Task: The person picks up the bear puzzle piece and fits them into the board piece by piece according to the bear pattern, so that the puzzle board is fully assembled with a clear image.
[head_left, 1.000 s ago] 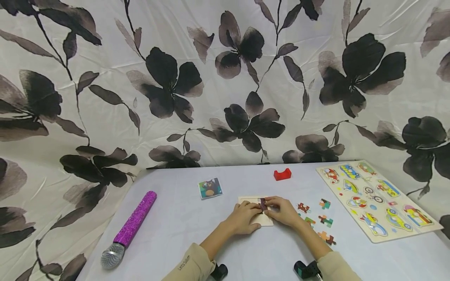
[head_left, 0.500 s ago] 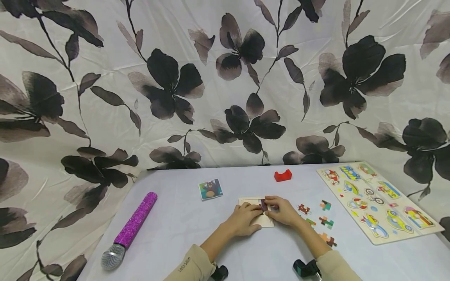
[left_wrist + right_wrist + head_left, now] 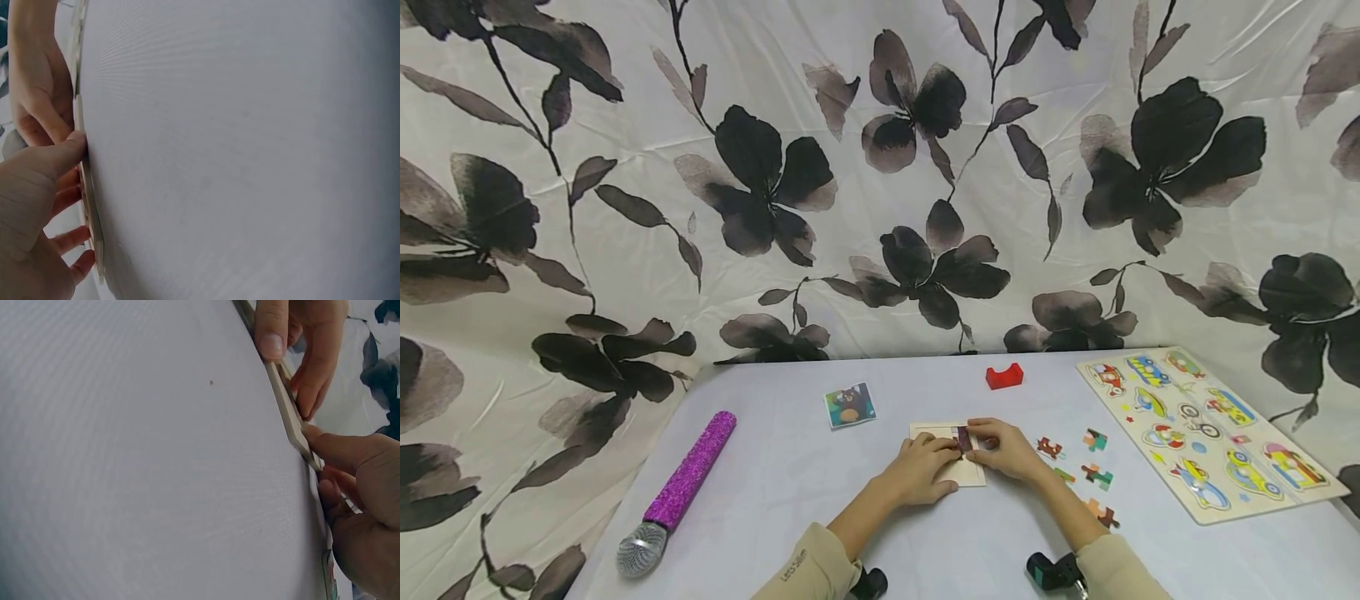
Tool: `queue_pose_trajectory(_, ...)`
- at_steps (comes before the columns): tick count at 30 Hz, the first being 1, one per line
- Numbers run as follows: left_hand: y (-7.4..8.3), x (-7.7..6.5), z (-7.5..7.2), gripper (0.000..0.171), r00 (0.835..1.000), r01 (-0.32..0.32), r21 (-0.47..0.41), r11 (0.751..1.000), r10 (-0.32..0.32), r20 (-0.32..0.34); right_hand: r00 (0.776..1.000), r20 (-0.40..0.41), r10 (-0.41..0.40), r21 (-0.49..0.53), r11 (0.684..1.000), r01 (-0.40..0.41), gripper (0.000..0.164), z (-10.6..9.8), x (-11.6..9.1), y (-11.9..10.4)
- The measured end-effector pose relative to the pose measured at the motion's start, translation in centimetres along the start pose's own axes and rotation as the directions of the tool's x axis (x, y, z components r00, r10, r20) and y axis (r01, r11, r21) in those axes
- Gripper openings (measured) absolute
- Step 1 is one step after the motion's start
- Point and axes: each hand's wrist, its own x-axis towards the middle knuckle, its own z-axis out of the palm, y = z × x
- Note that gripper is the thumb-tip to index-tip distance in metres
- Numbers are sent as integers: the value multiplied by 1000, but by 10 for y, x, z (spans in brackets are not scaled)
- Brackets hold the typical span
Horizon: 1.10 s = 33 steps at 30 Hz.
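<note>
A small pale wooden puzzle board (image 3: 972,475) lies on the table between both hands, a dark purple puzzle piece (image 3: 963,439) in its upper right part. My left hand (image 3: 917,471) holds the board from the left, fingers over its top and thumb near the front edge. In the left wrist view, that thumb (image 3: 69,150) presses the board's edge. My right hand (image 3: 1006,451) has curled fingers at the board's right side, fingertips and thumb pinching at the purple piece. The left fingers cover much of the board's middle.
Several loose jigsaw pieces (image 3: 1097,476) lie right of the right hand. A large vehicle puzzle board (image 3: 1210,433) is at the right, a red block (image 3: 1004,377) and a bear picture card (image 3: 850,406) behind. A purple glittery microphone (image 3: 688,471) lies at the left.
The right fingers shift very slightly at the purple piece, showing a little more of it. The left hand and the board stay in place.
</note>
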Motion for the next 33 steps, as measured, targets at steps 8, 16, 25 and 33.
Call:
queue_pose_trajectory(8, 0, 1, 1, 46, 1000, -2, -1, 1000, 2, -2, 1000, -13, 10, 27, 1000, -9, 47, 1, 0, 2)
queue_pose_trajectory(16, -2, 2, 1, 47, 1000, 1, -27, 1000, -2, -4, 999, -13, 41, -8, 999, -42, 55, 1, 2, -2)
queue_pose_trajectory(25, -7, 5, 4, 55, 998, 24, -100, 995, -29, -49, 995, -28, 93, -11, 996, -93, 58, 3, 4, -4)
queue_pose_trajectory(33, -22, 1, 0, 80, 981, 154, -205, 967, -175, -87, 994, -22, 106, -9, 994, -107, 56, 3, 3, -2)
